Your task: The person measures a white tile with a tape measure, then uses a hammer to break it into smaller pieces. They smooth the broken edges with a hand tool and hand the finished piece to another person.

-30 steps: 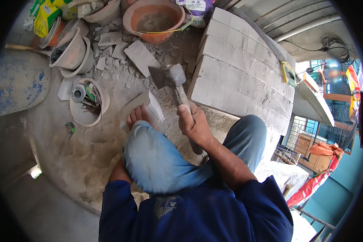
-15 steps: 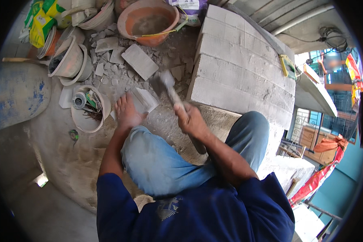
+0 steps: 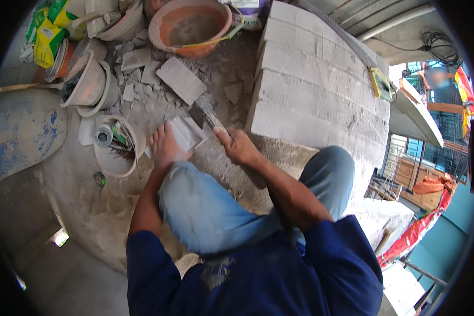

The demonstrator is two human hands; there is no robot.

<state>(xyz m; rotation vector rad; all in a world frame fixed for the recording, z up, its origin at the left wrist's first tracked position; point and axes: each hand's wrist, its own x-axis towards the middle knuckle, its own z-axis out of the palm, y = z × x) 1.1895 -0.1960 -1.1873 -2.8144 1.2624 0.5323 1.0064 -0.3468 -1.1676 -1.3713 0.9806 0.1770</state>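
Observation:
My right hand (image 3: 239,146) is closed round the handle of a hammer (image 3: 200,109). Its dusty head is at the right side of a light grey block piece (image 3: 187,131) on the ground; I cannot tell whether they touch. At that piece's left side lies my left hand (image 3: 166,145), palm down with the fingers stretched out, pressing on it. A larger flat block piece (image 3: 181,80) lies just beyond, among broken grey chunks (image 3: 134,73).
A stack of grey blocks (image 3: 305,100) stands on the right, with a yellow-handled saw (image 3: 380,83) at its far side. Left are a white bucket of small items (image 3: 124,166), a tape measure (image 3: 98,179) and dirty buckets (image 3: 87,87). An orange basin (image 3: 160,31) sits at the back.
The hammer head has come down, left and toward the block piece, from a blurred raised position. My left hand has stayed on the piece.

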